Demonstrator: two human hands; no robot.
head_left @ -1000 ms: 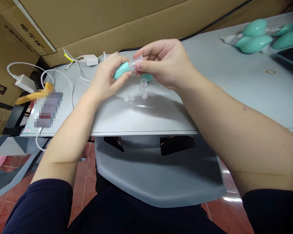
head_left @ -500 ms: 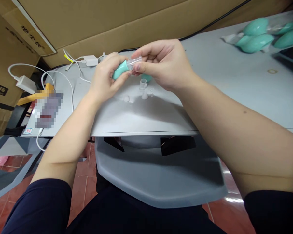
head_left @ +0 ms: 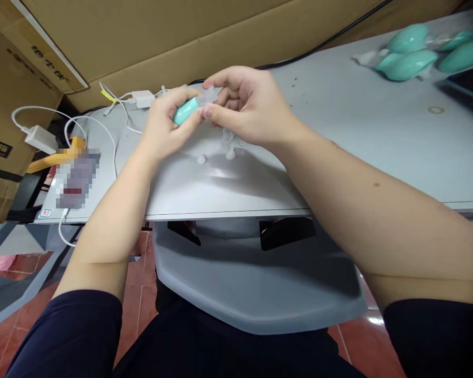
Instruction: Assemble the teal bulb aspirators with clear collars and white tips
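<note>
A: What's different now?
B: The teal bulb [head_left: 185, 111] is up over the table [head_left: 378, 142], with the left hand [head_left: 163, 119] wrapped around it. The clear piece [head_left: 208, 95] at its neck looks shorter and cloudier than the smooth tube of half a second ago. I can't tell whether it sits deeper or is just blurred.
A: And the right hand [head_left: 256, 107]?
B: It's further left, thumb tip close to the neck, fingers curled around the clear end. Whether they actually grip it, I can't tell. My reading is that attention remains on that joint.
A: Materials?
B: The bulb is glossy and rounded, probably soft rubber; the neck piece looks like thin, see-through plastic. Just below the right hand is a small clear cup [head_left: 227, 136], now partly hidden, then two pale, domed pieces [head_left: 230, 153] on the smooth grey top.
A: Further out?
B: More shiny teal bulbs [head_left: 408, 65] at the far right, egg-shaped, and matte brown cardboard [head_left: 181, 31] behind.
</note>
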